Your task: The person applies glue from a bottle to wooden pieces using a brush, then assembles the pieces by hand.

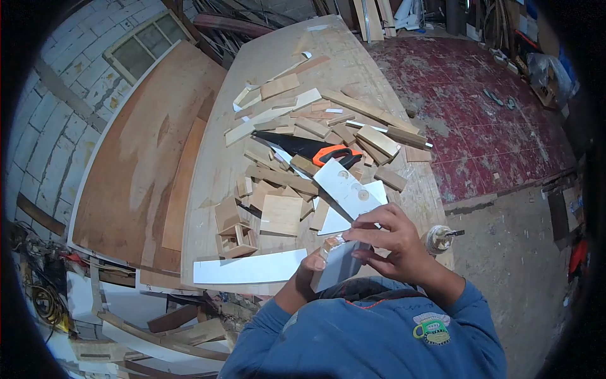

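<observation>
Close to my body I hold a white-faced wooden piece, tilted, with bare wood and a white smear at its top end. My left hand is closed around its left side. My right hand has its bent fingers and thumb on the piece's upper right edge. Just beyond them lies a white board with round marks on its face. Past that board, a handsaw with an orange and black handle rests on the wood scraps.
Several wood offcuts cover the middle of the workbench. A long white strip lies along the near edge, beside a small wooden box-like frame. At the right edge stands a round container with a tool in it. Large panels lean at left.
</observation>
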The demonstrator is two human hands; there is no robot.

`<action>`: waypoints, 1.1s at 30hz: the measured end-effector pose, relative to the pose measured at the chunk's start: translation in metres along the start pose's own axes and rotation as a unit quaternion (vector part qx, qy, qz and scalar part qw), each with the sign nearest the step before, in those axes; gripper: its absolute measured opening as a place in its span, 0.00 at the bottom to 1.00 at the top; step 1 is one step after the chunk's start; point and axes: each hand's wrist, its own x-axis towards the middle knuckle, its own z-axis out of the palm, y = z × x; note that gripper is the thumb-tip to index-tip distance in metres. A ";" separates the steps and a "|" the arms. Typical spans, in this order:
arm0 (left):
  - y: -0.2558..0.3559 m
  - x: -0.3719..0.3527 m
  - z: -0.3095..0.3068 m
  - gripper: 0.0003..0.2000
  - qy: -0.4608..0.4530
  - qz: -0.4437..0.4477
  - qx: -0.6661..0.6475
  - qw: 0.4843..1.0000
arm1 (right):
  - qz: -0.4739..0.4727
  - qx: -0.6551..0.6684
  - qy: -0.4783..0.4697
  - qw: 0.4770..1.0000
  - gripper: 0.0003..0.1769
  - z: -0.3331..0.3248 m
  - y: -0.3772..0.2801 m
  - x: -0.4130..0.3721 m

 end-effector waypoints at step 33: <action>-0.002 0.021 -0.015 0.55 0.060 0.072 0.381 0.920 | 0.069 0.113 -0.024 0.991 0.18 -0.008 0.017 0.004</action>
